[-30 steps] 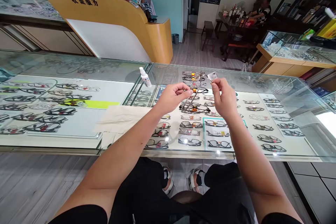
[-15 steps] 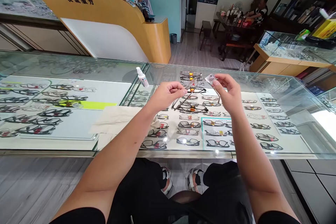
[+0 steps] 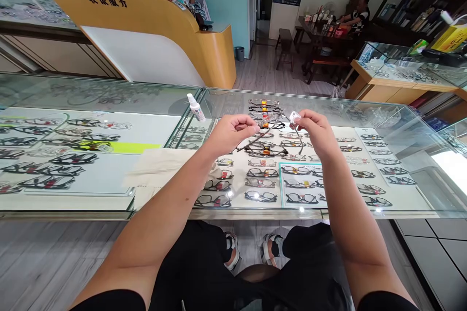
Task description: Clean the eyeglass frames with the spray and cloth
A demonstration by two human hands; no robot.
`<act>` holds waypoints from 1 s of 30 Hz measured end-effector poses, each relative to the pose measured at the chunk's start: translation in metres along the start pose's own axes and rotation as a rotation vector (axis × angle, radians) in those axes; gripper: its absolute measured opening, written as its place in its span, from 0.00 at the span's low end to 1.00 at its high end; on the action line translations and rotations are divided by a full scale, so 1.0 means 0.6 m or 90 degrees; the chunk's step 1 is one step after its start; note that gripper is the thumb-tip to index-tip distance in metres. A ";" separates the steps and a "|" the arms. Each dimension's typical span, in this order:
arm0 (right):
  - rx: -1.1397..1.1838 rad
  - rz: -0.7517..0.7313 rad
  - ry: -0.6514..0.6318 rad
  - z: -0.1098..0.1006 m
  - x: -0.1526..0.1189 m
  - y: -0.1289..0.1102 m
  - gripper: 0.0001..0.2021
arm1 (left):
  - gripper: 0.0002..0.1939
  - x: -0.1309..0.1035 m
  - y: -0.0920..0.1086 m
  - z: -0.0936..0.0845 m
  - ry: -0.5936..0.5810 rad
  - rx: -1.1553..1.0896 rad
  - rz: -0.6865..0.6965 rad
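Over the glass counter, my left hand [image 3: 233, 133] pinches a pair of thin-framed eyeglasses [image 3: 254, 142] near one lens. The temples are unfolded and point toward me. At the other side of the frame, my right hand [image 3: 316, 131] is closed, its thumb and fingertips on a small white tag [image 3: 294, 116]. Whether those fingers also touch the frame is hard to make out. A cream cloth [image 3: 156, 165] lies on the counter under my left forearm. Beyond the left hand stands a white spray bottle [image 3: 196, 107].
Several rows of eyeglasses [image 3: 261, 173] lie inside the glass display counter [image 3: 408, 199]. Past it stands a curved wooden cashier desk [image 3: 215, 53] with a person [image 3: 197, 7] behind it. Another person [image 3: 359, 14] sits at a dark table at the back right.
The eyeglasses have tilted slightly and the right temple has swung. My right fingers have shifted on the tag, which is turned and shows less of its printed face. My left hand keeps its pinch.
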State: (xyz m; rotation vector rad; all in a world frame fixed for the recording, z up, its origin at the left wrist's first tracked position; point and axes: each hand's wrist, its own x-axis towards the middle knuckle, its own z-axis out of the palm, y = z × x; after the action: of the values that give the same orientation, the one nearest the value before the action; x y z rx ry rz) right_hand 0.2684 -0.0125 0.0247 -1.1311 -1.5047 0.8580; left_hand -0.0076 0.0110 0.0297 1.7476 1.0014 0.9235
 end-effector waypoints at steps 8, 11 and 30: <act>-0.209 -0.342 0.150 0.015 -0.008 -0.014 0.09 | 0.13 0.001 0.001 -0.002 -0.010 -0.029 -0.040; -0.302 -0.415 0.173 0.019 -0.011 -0.015 0.07 | 0.13 0.000 0.006 -0.001 0.026 -0.026 -0.064; -0.429 -0.400 0.245 0.028 -0.021 -0.010 0.08 | 0.14 -0.001 -0.001 0.007 0.095 -0.028 -0.036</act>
State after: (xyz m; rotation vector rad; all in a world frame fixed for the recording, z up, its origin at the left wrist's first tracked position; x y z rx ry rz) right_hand 0.2513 -0.0260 0.0225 -1.0910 -1.7056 -0.3114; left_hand -0.0042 0.0092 0.0277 1.6255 1.1116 1.0435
